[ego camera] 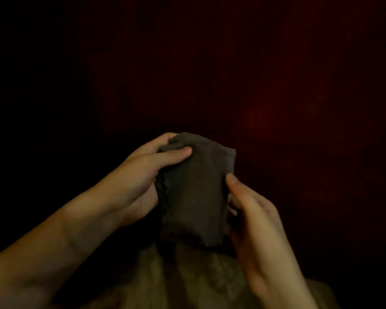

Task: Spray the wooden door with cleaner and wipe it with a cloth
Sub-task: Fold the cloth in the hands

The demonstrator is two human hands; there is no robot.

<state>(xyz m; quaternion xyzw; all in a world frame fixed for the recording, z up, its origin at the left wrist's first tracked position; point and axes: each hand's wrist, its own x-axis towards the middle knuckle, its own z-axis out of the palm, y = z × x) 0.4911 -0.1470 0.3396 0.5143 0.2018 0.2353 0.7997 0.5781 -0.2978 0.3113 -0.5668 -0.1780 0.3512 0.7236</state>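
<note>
Centrally, both hands, left hand [140,175], right hand [252,210], pinching cloth [194,192] side edges, dark surroundings.

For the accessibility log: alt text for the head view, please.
A dark cloth is held up in front of a dim reddish surface. The left hand grips its upper left edge; the right hand pinches its right side.

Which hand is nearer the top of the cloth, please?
Left. The left hand holds the cloth at its upper left, thumb near the top; the right hand pinches the right edge lower down.
</note>
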